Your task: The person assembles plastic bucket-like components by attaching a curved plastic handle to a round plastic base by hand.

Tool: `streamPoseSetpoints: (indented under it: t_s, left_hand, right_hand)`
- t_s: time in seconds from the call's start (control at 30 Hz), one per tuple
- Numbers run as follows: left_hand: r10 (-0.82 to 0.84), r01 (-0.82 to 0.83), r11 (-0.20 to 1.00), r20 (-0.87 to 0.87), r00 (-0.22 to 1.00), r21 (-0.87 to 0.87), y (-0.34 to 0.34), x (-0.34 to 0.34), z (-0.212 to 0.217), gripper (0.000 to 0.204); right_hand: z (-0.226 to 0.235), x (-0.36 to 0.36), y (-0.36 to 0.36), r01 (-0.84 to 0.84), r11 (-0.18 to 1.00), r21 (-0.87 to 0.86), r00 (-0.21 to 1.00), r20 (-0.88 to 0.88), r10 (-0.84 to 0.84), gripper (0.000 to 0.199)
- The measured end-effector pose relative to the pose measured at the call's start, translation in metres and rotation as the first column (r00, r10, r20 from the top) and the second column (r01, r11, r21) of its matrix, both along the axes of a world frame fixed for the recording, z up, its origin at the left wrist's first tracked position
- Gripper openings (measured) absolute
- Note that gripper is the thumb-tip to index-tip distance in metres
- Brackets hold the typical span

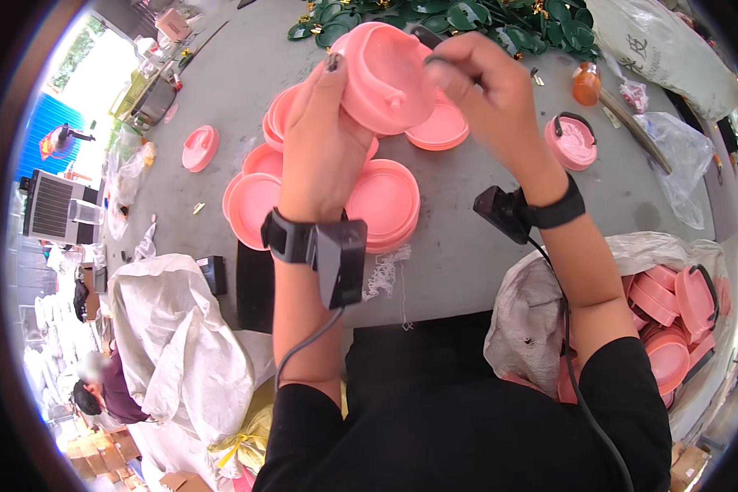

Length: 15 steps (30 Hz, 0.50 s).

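Observation:
My left hand (330, 152) is closed round a round pink plastic lid (383, 78), raised above the grey table with its ridged face toward me. Against the lid's right edge, my right hand (485, 90) pinches a dark curved handle (429, 37); motion blurs the fingers, and part of the handle is hidden behind them. Below the hands lie stacks of pink round lids (381, 199), partly covered by my left forearm. Another pink lid (199, 149) rests alone to the left. On the right sits a pink lid with a black handle (571, 141).
Green disc-shaped parts with gold bits (467, 16) are heaped at the far edge. An orange bottle (586, 84), a long stick (635, 131) and clear plastic bags (676, 156) lie right. A white sack (523, 320) of pink lids stands near my right arm. A person (111, 394) is at the lower left.

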<state>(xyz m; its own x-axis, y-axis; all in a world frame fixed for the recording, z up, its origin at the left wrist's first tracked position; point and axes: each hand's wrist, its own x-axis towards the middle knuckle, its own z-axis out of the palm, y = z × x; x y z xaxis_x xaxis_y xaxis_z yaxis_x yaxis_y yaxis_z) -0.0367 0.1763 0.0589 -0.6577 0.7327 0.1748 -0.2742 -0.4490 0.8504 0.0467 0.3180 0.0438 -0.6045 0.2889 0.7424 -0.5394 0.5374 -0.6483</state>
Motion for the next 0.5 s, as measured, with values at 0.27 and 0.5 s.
streamPoseSetpoints:
  t_s: [0.27, 0.5]
  left_hand:
    - [0.154, -0.196, 0.951, 0.183, 0.971, 0.24, -0.025, 0.025, 0.003, 0.041]
    - [0.348, -0.404, 0.853, 0.216, 0.912, 0.331, -0.034, 0.052, 0.006, 0.043]
  right_hand:
    - [0.023, 0.011, -0.029, 0.174, 0.74, 0.65, 0.973, -0.23, -0.026, 0.027]
    - [0.025, 0.022, -0.047, 0.277, 0.769, 0.575, 0.932, -0.354, -0.071, 0.03]
